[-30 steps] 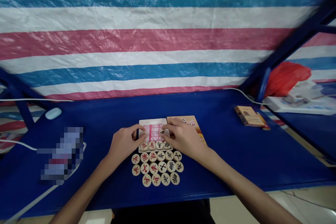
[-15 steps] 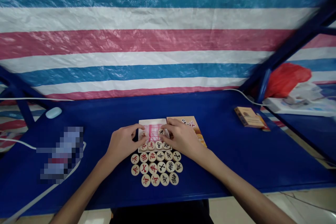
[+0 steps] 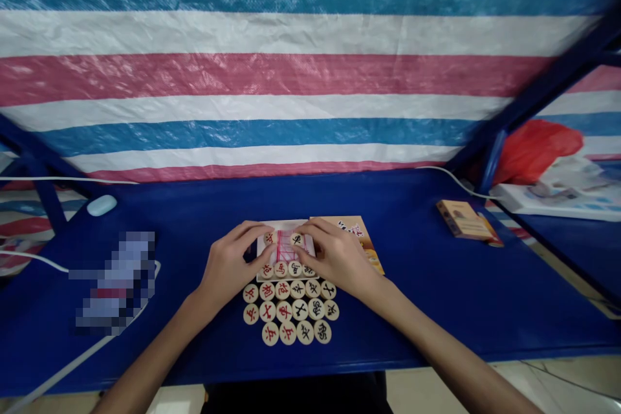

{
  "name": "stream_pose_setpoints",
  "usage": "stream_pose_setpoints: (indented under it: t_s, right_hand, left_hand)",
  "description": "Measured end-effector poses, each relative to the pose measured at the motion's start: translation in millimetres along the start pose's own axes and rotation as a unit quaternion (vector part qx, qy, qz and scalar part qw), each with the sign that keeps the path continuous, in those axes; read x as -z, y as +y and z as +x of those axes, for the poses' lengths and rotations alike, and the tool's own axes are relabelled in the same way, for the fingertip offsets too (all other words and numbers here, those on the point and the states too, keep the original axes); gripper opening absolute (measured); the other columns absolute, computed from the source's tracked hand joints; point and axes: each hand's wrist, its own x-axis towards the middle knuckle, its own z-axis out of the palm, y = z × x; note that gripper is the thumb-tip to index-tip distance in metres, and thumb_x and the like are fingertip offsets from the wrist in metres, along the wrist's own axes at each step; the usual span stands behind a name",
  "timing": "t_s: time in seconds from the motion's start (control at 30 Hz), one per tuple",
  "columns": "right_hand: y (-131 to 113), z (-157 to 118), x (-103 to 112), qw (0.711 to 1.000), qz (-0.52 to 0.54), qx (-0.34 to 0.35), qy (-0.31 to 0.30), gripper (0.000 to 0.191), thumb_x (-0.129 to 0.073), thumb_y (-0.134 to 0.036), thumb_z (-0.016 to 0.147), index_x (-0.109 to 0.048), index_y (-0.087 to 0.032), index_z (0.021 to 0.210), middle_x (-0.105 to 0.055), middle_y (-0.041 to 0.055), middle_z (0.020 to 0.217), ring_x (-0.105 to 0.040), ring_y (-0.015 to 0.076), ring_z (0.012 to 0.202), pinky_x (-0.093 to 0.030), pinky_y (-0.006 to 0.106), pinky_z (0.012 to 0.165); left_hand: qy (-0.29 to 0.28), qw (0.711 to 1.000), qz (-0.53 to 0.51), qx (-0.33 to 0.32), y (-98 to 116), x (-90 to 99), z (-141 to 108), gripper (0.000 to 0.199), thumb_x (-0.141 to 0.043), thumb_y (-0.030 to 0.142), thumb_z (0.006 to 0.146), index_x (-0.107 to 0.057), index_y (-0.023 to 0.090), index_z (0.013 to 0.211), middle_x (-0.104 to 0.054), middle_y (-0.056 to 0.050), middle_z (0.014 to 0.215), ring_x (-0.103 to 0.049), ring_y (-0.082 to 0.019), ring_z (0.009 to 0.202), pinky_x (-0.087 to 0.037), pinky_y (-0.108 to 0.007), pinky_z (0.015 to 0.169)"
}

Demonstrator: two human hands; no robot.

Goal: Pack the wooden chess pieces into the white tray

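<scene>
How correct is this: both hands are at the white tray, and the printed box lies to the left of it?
One detail is wrong: in the head view, the printed box lies to the right of the white tray, not the left. The left hand and right hand are at the tray.

Dark-blue flat tabletop (image 3: 420,259): open lane right of centre, between tan-orange printed flat box (image 3: 359,239) and small tan rectangular carton (image 3: 463,220). Lower centre, rows of round cream discs (image 3: 284,310) block passage; lower left, white cable (image 3: 72,364) crosses.
</scene>
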Motion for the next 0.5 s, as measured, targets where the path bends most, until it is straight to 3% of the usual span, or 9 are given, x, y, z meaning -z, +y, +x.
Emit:
stream_pose_setpoints:
  t_s: [0.23,0.5]
  right_hand:
    - [-19,-16,11,0.996,0.043,0.065,0.053,0.037,-0.057,-0.025,0.1,-0.059,-0.02,0.137,-0.068,0.0093,0.127,-0.067,0.0208,0.113,-0.058,0.036,0.094]
    - [-38,-59,-5,0.976,0.09,0.056,0.192,0.044,-0.072,-0.015,0.09,-0.062,-0.022,0.132,-0.072,0.0065,0.116,-0.07,0.0181,0.105,-0.06,0.032,0.089]
  left_hand:
    - [0.012,0.997,-0.062,-0.041,16,-0.2,-15,0.04,-0.058,0.013,0.097,-0.061,0.025,0.134,-0.067,-0.005,0.121,-0.065,-0.01,0.085,-0.055,-0.023,0.076]
    - [0.12,0.987,-0.097,0.053,45,-3.8,-64,0.036,-0.07,0.013,0.091,-0.067,0.025,0.125,-0.07,-0.003,0.108,-0.064,-0.009,0.077,-0.054,-0.023,0.067]
